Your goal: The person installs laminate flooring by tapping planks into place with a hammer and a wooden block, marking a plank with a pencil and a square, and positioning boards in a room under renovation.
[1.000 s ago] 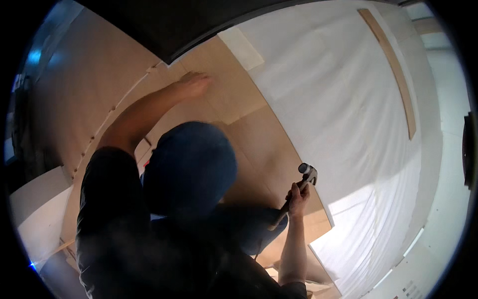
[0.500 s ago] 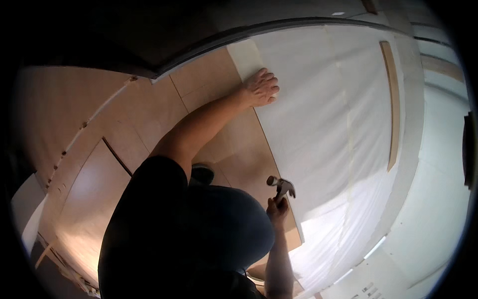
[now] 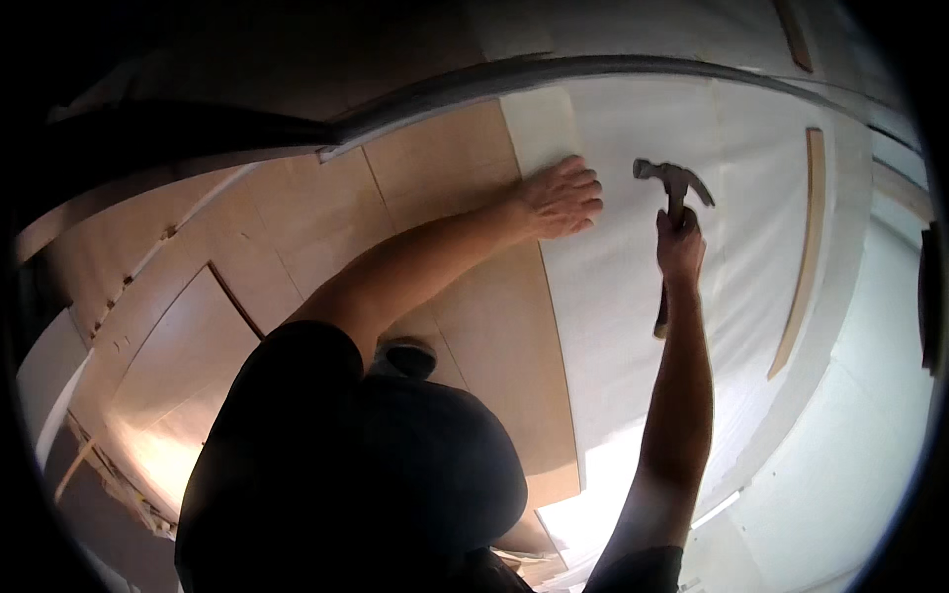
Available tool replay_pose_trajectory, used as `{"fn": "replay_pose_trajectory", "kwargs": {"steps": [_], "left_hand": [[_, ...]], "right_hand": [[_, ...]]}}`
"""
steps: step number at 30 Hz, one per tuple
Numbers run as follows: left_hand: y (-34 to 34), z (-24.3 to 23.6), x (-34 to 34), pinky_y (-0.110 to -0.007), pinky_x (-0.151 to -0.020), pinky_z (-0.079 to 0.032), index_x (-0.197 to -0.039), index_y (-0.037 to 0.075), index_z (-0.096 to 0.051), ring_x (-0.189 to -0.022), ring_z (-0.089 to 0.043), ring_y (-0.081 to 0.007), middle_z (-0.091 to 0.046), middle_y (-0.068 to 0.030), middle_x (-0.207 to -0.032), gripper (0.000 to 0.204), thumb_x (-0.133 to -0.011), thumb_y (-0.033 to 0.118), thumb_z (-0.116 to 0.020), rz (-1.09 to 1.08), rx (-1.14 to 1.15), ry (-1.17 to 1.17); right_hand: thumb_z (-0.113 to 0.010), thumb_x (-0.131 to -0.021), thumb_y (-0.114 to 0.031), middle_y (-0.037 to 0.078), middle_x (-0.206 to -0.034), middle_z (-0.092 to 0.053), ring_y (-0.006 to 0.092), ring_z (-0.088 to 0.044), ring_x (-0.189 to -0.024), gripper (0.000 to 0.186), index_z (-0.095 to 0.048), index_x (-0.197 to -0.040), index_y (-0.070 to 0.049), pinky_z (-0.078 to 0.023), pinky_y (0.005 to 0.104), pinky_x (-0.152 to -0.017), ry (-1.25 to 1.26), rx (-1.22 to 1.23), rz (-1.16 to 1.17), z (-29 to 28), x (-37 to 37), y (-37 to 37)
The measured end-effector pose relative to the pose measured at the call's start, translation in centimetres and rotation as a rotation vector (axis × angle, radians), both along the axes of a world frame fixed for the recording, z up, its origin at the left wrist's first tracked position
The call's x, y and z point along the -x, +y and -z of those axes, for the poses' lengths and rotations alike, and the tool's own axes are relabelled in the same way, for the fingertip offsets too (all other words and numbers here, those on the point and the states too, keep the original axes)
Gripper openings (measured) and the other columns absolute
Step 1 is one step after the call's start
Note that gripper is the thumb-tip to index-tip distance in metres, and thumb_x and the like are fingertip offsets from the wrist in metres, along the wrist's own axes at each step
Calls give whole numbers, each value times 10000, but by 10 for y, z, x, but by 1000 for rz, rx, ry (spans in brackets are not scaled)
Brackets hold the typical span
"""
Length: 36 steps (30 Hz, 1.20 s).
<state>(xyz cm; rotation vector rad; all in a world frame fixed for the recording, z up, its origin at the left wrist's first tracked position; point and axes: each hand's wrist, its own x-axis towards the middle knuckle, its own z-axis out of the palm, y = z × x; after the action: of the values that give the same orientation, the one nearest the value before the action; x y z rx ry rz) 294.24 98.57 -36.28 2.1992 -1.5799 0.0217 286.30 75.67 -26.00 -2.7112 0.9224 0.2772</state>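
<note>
My right hand (image 3: 682, 249) grips a claw hammer (image 3: 676, 183) near its head, the handle end showing below the fist. The hammer is raised over the white underlay sheet (image 3: 618, 326), to the right of my left hand. My left hand (image 3: 561, 201) is pressed down with curled fingers at the long edge of the light wood floor planks (image 3: 494, 316). What lies under those fingers, if anything, is hidden. A pale strip (image 3: 542, 127) runs just beyond my left hand, beside the planks.
A narrow wooden strip (image 3: 803, 257) lies on the underlay at the right. A dark curved edge (image 3: 593, 67) crosses the far side. At the left, a loose plank (image 3: 188, 356) rests on the floor. My shoe (image 3: 405, 359) stands on the planks.
My right hand has brought the hammer up and away to the far right, from low beside my knee. My left hand stays at the plank edge; the whole view has shifted slightly.
</note>
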Motion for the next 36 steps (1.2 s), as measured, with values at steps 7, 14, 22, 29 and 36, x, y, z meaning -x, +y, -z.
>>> {"fn": "replay_pose_trajectory", "kwargs": {"steps": [7,14,22,29,36], "left_hand": [[0,8,3,-417,-1129,-315,-875,177,-571,-1050,-509,-162,-517,7,-936,274,-984,429,-556,-59,57,-119],[0,0,3,-440,-1145,-277,-995,186,-629,-1118,-501,-157,-545,29,-1015,267,-1004,438,-538,-29,-155,-67],[-1,7,4,-443,-1109,-285,-988,192,-624,-1121,-493,-154,-544,28,-1012,277,-992,460,-552,-47,-119,-66],[-3,7,5,-438,-1081,-297,-1003,193,-615,-1110,-489,-153,-544,21,-1015,294,-1003,471,-521,-42,-105,-105],[-4,13,5,-454,-1072,-293,-995,201,-605,-1116,-489,-157,-533,16,-1011,269,-988,463,-542,-47,-72,-99]], "right_hand": [[-613,-972,-387,251,-1063,-706,480,-652,-1034,361,-625,-1164,-81,-524,539,-848,92,-78,-213,41,-71,33],[-599,-991,-379,202,-1105,-714,450,-658,-1048,348,-630,-1200,-103,-538,509,-863,30,-40,-55,35,-82,22],[-613,-981,-354,197,-1119,-714,443,-656,-1065,370,-608,-1239,-90,-531,517,-873,124,-56,-246,18,-88,36],[-627,-976,-328,209,-1071,-717,459,-659,-1029,328,-597,-1185,-77,-540,516,-851,65,-137,-241,31,-78,43],[-619,-978,-315,214,-1106,-712,443,-664,-1044,333,-604,-1212,-79,-541,510,-850,-18,-112,-143,41,-78,23]]}}
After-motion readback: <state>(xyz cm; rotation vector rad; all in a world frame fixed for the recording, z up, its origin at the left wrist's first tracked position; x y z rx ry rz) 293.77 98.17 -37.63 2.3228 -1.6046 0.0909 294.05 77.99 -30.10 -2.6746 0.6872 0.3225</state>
